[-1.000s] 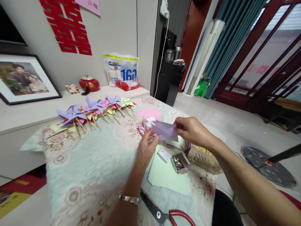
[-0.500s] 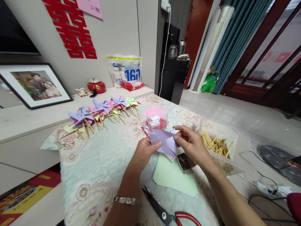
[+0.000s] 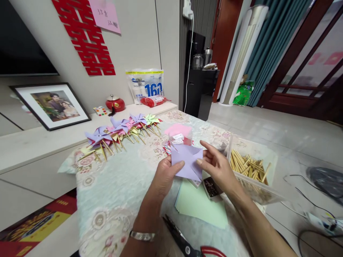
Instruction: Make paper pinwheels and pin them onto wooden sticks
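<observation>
A purple sheet of paper point(image 3: 187, 160), slit in from its corners, is held up over the table. My left hand point(image 3: 166, 173) pinches its left side, thumb on top and fingers underneath. At the right edge my right hand point(image 3: 217, 164) has its thumb on the paper, with fingers behind the edge and the index finger raised. Below lie a stack of pale green paper point(image 3: 200, 207) and a small box of dark pins point(image 3: 211, 187). Red-handled scissors point(image 3: 183, 241) rest near the front. Behind the sheet stands a clear tub point(image 3: 180, 137) with pink paper on it.
Several finished paper pinwheels point(image 3: 120, 126) on sticks lie at the back left of the cloth-covered table point(image 3: 128, 178). A clear plastic bin point(image 3: 270, 192) of short wooden sticks point(image 3: 249, 166) is at the right. A framed photo point(image 3: 55, 105) stands on the cabinet ledge.
The sheet has turned flatter toward me, and the corner at its right has come down. My right index finger has lifted off the paper. The camera view has shifted slightly.
</observation>
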Demonstrator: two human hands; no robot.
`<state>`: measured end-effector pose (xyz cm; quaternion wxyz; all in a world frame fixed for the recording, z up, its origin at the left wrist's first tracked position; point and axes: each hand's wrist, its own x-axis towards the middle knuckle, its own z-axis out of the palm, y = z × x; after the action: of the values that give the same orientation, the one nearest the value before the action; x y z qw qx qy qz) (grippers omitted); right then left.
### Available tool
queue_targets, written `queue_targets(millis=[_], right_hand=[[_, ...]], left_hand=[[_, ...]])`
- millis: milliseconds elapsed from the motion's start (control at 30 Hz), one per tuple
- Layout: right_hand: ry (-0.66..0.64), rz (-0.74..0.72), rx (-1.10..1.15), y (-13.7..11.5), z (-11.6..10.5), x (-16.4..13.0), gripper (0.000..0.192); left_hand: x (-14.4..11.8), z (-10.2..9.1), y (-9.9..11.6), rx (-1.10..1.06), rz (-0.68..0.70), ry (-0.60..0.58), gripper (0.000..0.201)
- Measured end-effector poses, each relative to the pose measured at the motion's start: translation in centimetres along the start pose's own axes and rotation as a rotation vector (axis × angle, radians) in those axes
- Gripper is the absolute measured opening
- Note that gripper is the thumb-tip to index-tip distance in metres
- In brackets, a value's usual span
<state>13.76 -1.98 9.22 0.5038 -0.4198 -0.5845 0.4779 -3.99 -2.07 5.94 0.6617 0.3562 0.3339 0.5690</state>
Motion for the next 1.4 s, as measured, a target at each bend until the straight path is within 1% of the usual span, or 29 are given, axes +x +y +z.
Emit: queue_targets(millis=[33,100,233,300,367,433,500,567,667,800,867,967,1033,1100,1133,1167,1233,1300,1400], right_hand=[[-0.005,-0.007,0.021,0.1,0.3,0.0,0.075],[0.012,-0.039,0.031,0.6,0.8,0.1,0.076],[0.150,-0.174,-0.142,1.6,1.7,0.1,0.065],[0.173,-0.192,-0.193,1.8,2.0,0.0,0.064],[0.139,-0.148,-0.139,1.9,2.2,0.0,0.065],[0.085,-0.067,-0.026,1.9,2.5,0.0,0.068],[0.022,0.016,0.081,1.8,2.7,0.1,0.072],[-0.023,0.079,0.140,1.7,3.0,0.1,0.073],[-0.038,0.112,0.130,1.7,3.4,-0.1,0.069],[-0.085,0.109,0.078,2.0,3.8,-0.4,0.066],[-0.081,0.064,-0.014,2.3,3.9,-0.6,0.066],[-0.023,-0.122,-0.241,2.5,4.0,-0.8,0.060],[0.006,-0.269,-0.355,2.3,4.0,-0.9,0.047],[-0.007,-0.361,-0.407,1.9,4.0,-1.0,0.026],[-0.027,-0.383,-0.416,1.7,4.0,-1.1,0.017],[-0.053,-0.390,-0.419,1.5,4.0,-1.2,0.012],[-0.111,-0.383,-0.427,1.2,4.0,-1.4,0.013],[-0.145,-0.366,-0.440,1.2,4.1,-1.6,0.013],[-0.151,-0.334,-0.457,1.4,4.1,-1.6,0.011]], left_hand=[[-0.1,0.1,0.1,0.014,-0.002,-0.002,0.042],[-0.2,0.5,0.3,0.045,0.000,0.010,0.043],[-0.6,1.3,0.4,0.117,0.009,0.105,0.044],[-0.9,1.6,0.2,0.136,0.023,0.148,0.043],[-1.4,1.7,-0.3,0.127,0.033,0.175,0.044],[-2.0,1.6,-0.9,0.110,0.043,0.200,0.045],[-2.5,1.3,-1.4,0.108,0.048,0.229,0.047],[-3.1,0.9,-1.7,0.111,0.051,0.253,0.047],[-3.8,0.4,-1.9,0.080,0.059,0.277,0.047],[-4.4,-0.1,-2.1,0.018,0.086,0.289,0.047],[-4.5,-0.3,-2.3,0.005,0.096,0.271,0.047],[-4.5,-0.5,-2.4,0.013,0.114,0.271,0.044],[-4.5,-0.5,-2.4,0.015,0.127,0.267,0.042],[-4.5,-0.7,-2.5,-0.003,0.142,0.241,0.042],[-4.5,-0.8,-2.5,-0.013,0.151,0.222,0.042],[-4.4,-0.9,-2.6,-0.016,0.160,0.205,0.042],[-4.3,-1.1,-2.7,0.009,0.177,0.190,0.039],[-4.3,-1.4,-2.8,0.053,0.194,0.202,0.036],[-4.4,-1.5,-2.8,0.125,0.214,0.213,0.033]])
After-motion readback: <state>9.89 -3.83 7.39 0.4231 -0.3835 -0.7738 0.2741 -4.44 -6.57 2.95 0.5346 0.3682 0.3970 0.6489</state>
